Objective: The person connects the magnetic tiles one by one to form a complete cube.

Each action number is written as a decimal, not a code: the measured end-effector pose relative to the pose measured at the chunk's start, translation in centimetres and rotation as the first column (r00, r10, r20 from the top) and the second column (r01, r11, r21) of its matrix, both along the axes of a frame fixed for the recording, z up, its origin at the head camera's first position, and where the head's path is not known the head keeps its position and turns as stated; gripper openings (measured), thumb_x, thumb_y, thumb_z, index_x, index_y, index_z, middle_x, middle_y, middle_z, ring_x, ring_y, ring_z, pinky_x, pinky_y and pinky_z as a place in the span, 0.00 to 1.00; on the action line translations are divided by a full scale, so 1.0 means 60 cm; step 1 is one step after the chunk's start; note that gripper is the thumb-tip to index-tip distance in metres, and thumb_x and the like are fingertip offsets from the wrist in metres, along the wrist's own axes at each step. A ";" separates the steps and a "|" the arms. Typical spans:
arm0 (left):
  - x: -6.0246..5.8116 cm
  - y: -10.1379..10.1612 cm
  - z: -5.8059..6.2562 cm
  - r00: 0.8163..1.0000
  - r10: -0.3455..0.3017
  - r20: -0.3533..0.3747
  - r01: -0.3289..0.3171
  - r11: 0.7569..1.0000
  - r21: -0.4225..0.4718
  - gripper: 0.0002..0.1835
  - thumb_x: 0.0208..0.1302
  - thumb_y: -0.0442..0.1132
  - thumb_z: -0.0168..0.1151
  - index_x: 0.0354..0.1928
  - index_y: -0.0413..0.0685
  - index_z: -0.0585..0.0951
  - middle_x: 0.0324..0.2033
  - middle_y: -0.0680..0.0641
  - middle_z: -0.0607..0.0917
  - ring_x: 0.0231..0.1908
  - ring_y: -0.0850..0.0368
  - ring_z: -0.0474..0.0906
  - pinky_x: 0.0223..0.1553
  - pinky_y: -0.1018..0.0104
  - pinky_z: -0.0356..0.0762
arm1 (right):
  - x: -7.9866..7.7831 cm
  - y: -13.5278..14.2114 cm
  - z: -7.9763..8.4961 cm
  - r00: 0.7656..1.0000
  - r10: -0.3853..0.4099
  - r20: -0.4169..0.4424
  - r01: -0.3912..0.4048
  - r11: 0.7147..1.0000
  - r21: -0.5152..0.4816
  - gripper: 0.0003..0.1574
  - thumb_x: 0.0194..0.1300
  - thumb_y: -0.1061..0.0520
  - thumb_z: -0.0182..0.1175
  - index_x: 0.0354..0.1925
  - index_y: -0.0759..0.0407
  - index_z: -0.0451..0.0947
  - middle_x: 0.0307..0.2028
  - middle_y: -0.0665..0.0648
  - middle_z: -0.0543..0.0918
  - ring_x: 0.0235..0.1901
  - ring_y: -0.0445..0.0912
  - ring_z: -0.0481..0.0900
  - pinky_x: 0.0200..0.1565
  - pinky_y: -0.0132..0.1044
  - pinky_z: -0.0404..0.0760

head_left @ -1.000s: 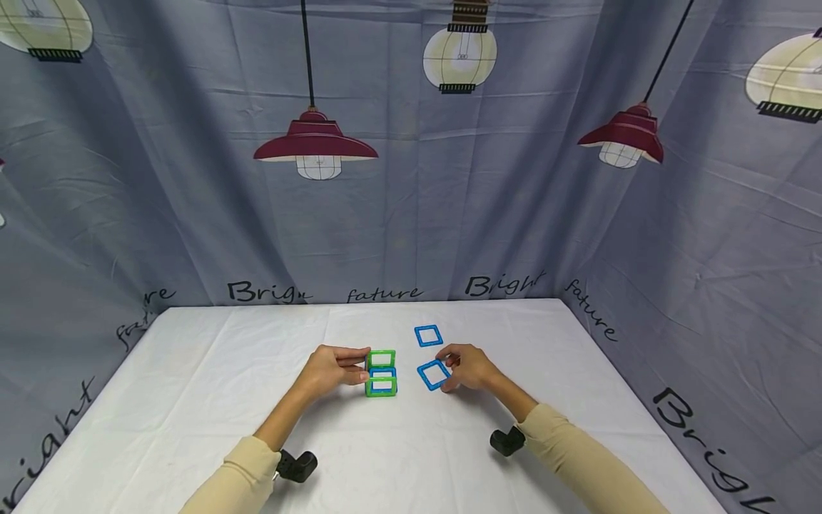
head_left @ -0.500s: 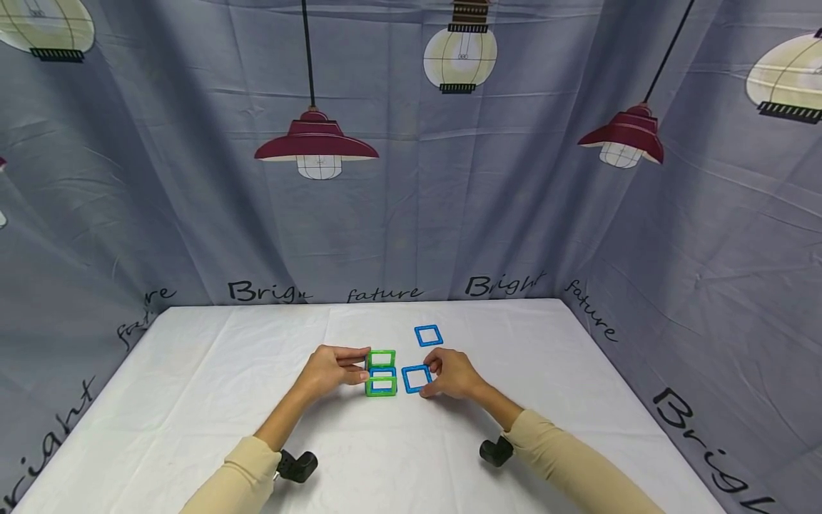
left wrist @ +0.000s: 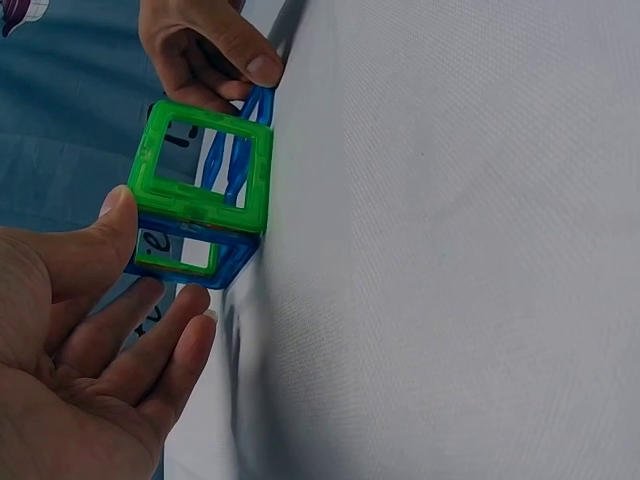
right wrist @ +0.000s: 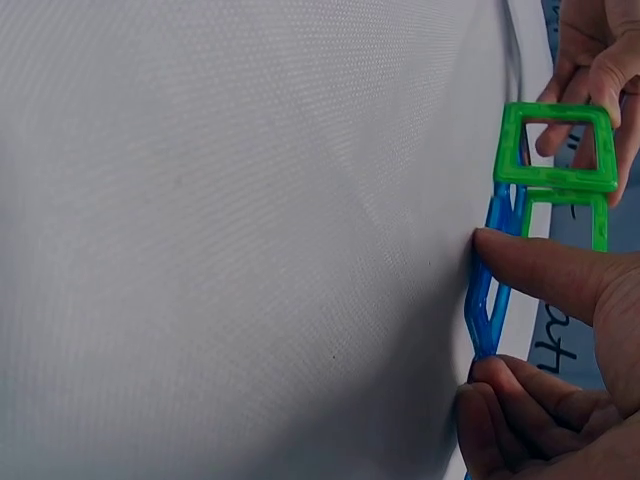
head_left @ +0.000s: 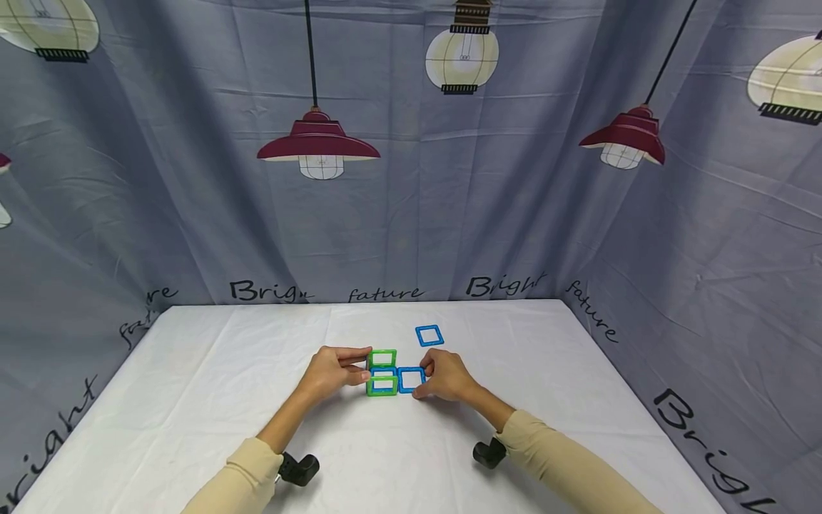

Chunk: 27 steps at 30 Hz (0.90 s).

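Observation:
Two upright green square magnetic tiles stand parallel, the nearer green tile (head_left: pixel 382 395) in front of the farther green tile (head_left: pixel 383 351). Blue magnetic tiles (left wrist: pixel 238 262) join them at the bottom and left side, forming a part-box. My left hand (head_left: pixel 330 373) holds this part-box from the left, its thumb on the nearer green tile's edge. My right hand (head_left: pixel 449 376) pinches a blue square magnetic tile (head_left: pixel 401 380) by its right side, between thumb and fingers. That tile lies flat, its left edge against the part-box's base. In the right wrist view the thumb hides some of it.
A loose blue square tile (head_left: pixel 432 344) lies on the white tablecloth (head_left: pixel 526 343) behind my right hand. A grey curtain (head_left: pixel 411 214) printed with lamps hangs behind the table. Black wrist mounts (head_left: pixel 298 470) sit under both sleeves.
My right hand has moved left, turning the blue tile square and bringing it up against the part-box. The left hand and part-box stay in place.

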State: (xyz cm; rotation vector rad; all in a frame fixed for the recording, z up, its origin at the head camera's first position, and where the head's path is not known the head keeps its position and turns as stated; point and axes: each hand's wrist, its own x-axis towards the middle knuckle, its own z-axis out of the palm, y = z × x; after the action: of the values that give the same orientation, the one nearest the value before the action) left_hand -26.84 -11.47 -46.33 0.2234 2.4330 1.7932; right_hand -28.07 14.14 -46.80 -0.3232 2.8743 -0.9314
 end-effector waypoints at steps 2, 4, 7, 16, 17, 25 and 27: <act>0.001 0.001 0.002 1.000 -0.011 -0.006 0.011 1.000 0.001 0.26 0.55 0.29 0.76 0.58 0.38 0.83 0.53 0.36 0.86 0.44 0.47 0.89 0.42 0.64 0.86 | 0.000 0.000 0.000 1.000 -0.001 -0.007 0.001 1.000 0.000 0.32 0.42 0.55 0.84 0.44 0.62 0.80 0.32 0.53 0.79 0.34 0.45 0.73 0.39 0.38 0.76; 0.003 0.001 0.003 1.000 -0.026 -0.015 0.026 1.000 0.000 0.27 0.56 0.29 0.75 0.59 0.37 0.83 0.54 0.35 0.85 0.45 0.46 0.89 0.42 0.63 0.86 | 0.000 0.000 0.000 1.000 -0.005 -0.010 0.005 1.000 -0.002 0.32 0.42 0.55 0.84 0.43 0.62 0.80 0.32 0.53 0.78 0.34 0.45 0.73 0.39 0.38 0.76; 0.003 0.001 0.003 0.999 -0.043 -0.021 0.043 0.999 0.000 0.27 0.56 0.29 0.75 0.60 0.36 0.82 0.55 0.34 0.85 0.46 0.45 0.89 0.43 0.62 0.86 | 0.000 -0.001 0.000 1.000 -0.013 -0.005 0.013 1.000 -0.004 0.32 0.42 0.55 0.84 0.43 0.62 0.80 0.32 0.53 0.78 0.34 0.45 0.73 0.40 0.38 0.76; -0.004 -0.002 -0.006 0.999 -0.035 -0.003 0.035 0.999 0.000 0.26 0.56 0.29 0.75 0.59 0.38 0.83 0.54 0.36 0.86 0.45 0.48 0.89 0.42 0.66 0.85 | 0.001 -0.002 0.000 1.000 -0.019 0.013 0.019 1.000 -0.002 0.33 0.43 0.56 0.84 0.45 0.62 0.79 0.33 0.54 0.78 0.34 0.46 0.73 0.41 0.38 0.76; -0.005 -0.001 -0.007 0.999 -0.032 0.002 0.032 0.999 -0.001 0.26 0.56 0.29 0.75 0.59 0.39 0.83 0.54 0.36 0.86 0.45 0.48 0.89 0.42 0.66 0.85 | 0.001 -0.001 0.001 1.000 -0.016 0.016 0.016 1.000 -0.003 0.33 0.42 0.57 0.84 0.46 0.63 0.79 0.33 0.54 0.78 0.34 0.46 0.73 0.41 0.38 0.76; -0.007 -0.002 -0.011 1.000 -0.027 0.015 0.027 1.000 0.002 0.26 0.56 0.30 0.75 0.59 0.42 0.84 0.55 0.38 0.86 0.45 0.50 0.90 0.43 0.65 0.85 | 0.000 0.003 0.011 0.998 0.005 0.055 -0.005 1.000 -0.010 0.33 0.42 0.64 0.82 0.48 0.63 0.79 0.34 0.53 0.79 0.34 0.45 0.74 0.40 0.38 0.76; -0.008 -0.002 -0.012 0.999 -0.031 0.015 0.031 1.000 0.003 0.26 0.56 0.30 0.75 0.59 0.42 0.84 0.56 0.38 0.85 0.45 0.50 0.90 0.44 0.65 0.85 | -0.001 0.003 0.015 0.998 0.000 0.066 0.001 1.000 -0.010 0.33 0.43 0.64 0.81 0.49 0.62 0.79 0.33 0.52 0.80 0.33 0.45 0.75 0.39 0.37 0.77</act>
State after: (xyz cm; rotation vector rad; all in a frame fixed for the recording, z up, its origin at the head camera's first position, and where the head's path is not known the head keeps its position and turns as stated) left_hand -27.34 -11.60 -47.03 0.2450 2.4032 1.7798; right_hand -28.15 14.32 -45.90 -0.2870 2.8111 -0.9390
